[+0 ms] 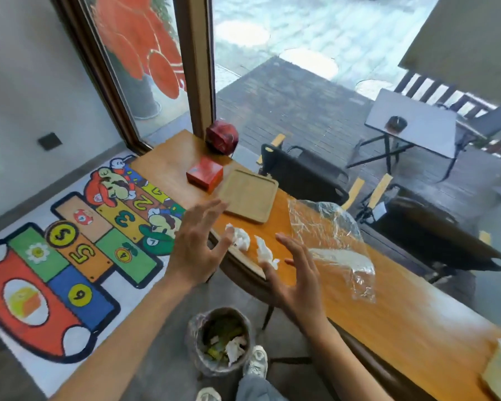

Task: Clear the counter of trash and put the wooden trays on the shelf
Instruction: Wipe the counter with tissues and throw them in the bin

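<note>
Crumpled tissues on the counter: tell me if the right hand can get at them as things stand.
Probably yes. The right hand is open just beside the crumpled tissues, and nothing lies between them; the plastic wrap sits off to its other side.

wall: pale plaster, dark switch plate | floor: grey, cartoon hopscotch rug | window: brown-framed glass, red decal | outside: dark plank deck, folding table, black chairs | light: daylight
</note>
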